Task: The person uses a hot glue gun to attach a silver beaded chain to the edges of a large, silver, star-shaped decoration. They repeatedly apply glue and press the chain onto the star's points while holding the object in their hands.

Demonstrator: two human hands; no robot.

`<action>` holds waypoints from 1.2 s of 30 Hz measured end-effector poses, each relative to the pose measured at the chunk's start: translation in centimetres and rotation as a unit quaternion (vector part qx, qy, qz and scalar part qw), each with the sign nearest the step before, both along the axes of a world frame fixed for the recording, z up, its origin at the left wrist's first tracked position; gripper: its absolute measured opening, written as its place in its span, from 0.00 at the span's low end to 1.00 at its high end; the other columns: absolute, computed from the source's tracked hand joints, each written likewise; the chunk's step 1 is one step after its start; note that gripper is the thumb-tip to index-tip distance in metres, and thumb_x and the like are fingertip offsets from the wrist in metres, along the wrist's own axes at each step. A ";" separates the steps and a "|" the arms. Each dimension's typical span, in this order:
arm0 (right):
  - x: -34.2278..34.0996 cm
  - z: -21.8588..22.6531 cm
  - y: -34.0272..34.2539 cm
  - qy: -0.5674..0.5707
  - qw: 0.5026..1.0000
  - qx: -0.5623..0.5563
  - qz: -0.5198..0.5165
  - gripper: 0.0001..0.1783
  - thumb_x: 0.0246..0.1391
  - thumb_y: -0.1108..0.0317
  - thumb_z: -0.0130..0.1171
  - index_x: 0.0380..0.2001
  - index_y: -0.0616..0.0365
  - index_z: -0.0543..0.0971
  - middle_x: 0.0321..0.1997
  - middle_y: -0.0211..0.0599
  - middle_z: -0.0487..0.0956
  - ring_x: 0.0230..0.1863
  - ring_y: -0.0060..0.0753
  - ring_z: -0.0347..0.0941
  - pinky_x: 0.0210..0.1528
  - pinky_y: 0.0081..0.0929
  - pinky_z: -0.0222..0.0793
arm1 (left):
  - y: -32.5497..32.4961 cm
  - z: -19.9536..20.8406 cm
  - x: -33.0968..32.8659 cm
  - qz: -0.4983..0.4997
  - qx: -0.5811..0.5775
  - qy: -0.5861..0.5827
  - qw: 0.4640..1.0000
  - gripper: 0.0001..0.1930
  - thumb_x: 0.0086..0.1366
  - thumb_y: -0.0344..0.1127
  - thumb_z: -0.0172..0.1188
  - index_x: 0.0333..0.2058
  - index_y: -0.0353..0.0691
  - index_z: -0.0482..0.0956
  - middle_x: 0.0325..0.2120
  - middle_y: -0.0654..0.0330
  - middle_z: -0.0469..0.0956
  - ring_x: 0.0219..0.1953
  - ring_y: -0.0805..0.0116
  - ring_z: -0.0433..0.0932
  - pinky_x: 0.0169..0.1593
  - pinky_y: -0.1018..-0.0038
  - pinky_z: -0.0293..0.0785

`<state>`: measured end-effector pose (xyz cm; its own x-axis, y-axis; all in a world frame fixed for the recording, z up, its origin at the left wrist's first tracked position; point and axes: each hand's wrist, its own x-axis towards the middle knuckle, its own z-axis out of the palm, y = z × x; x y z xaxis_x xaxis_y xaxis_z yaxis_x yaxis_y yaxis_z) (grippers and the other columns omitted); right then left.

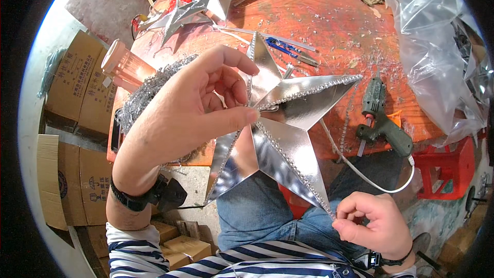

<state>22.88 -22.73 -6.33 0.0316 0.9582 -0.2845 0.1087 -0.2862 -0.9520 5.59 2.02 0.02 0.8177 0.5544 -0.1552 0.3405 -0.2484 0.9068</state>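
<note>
Our left hand (pixel 190 108) pinches the star (pixel 280 123) at its centre; our right hand (pixel 373 221) pinches the bead trim (pixel 293 162) at the tip. We keep it taut along the ridge.

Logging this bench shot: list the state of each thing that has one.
Silver star: held up, bead trim along its ridges.
Left hand: pinching the star's centre.
Right hand: pinching the star's lower tip.
Glue gun: lying on the table, corded.
Blue snips: lying flat on the table.

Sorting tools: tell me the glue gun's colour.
Dark green glue gun, orange trigger; head view.
</note>
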 end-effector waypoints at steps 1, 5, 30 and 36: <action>-0.1 0.0 0.1 -0.005 1.000 0.006 0.000 0.08 0.51 0.70 0.63 0.31 0.61 0.75 0.20 0.32 0.76 0.20 0.17 0.71 0.24 0.17 0.65 | 0.0 0.1 0.0 0.001 0.001 0.003 1.000 0.26 0.52 0.21 0.66 0.49 0.39 0.68 0.32 0.68 0.68 0.35 0.84 0.68 0.39 0.88 0.67; -0.1 -0.4 0.3 -0.037 0.999 0.009 -0.003 0.08 0.51 0.70 0.63 0.31 0.61 0.75 0.19 0.33 0.76 0.19 0.21 0.72 0.24 0.19 0.66 | 0.1 -0.2 0.0 -0.005 0.004 -0.004 1.000 0.25 0.52 0.21 0.65 0.49 0.39 0.68 0.32 0.68 0.68 0.35 0.84 0.68 0.39 0.88 0.67; 3.1 7.9 4.3 -0.482 0.844 0.221 0.083 0.27 0.44 0.65 0.66 0.50 0.61 0.73 0.43 0.44 0.78 0.45 0.48 0.74 0.50 0.37 0.69 | 2.9 -2.6 -7.0 0.353 0.165 -0.379 0.839 0.12 0.72 0.39 0.44 0.42 0.38 0.71 0.19 0.68 0.65 0.22 0.82 0.62 0.26 0.82 0.57; 3.2 7.3 14.5 -0.602 0.748 0.170 0.222 0.12 0.44 0.67 0.63 0.32 0.57 0.75 0.31 0.42 0.79 0.37 0.48 0.77 0.40 0.39 0.71 | 0.9 -12.3 -9.2 0.360 0.296 -0.327 0.822 0.11 0.68 0.24 0.46 0.48 0.38 0.64 0.37 0.62 0.64 0.34 0.77 0.63 0.37 0.81 0.64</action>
